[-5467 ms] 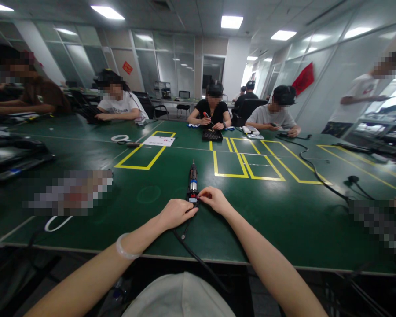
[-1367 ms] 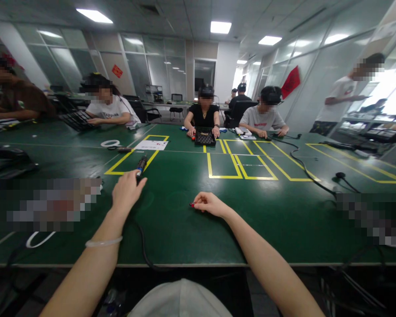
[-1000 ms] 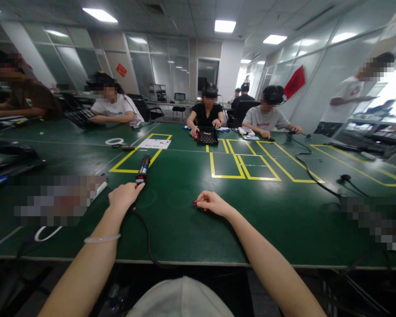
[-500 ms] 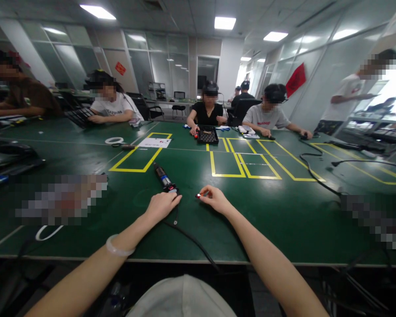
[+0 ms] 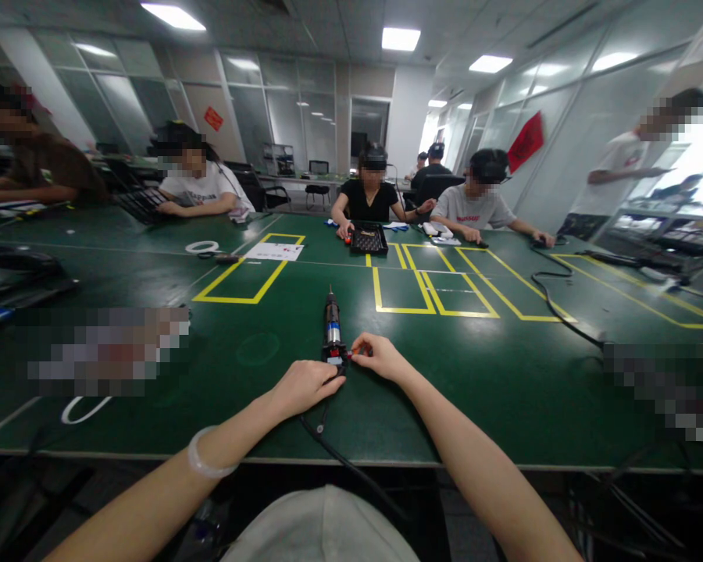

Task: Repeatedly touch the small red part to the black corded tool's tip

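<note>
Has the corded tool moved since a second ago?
Yes, rightward: the corded tool, then at the near right corner of the leftmost yellow tape outline, is now well clear of it.

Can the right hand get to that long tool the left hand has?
Probably yes: the right hand is close beside the tool, and the left hand holds only its near end, so nothing seems to block the way.
</note>
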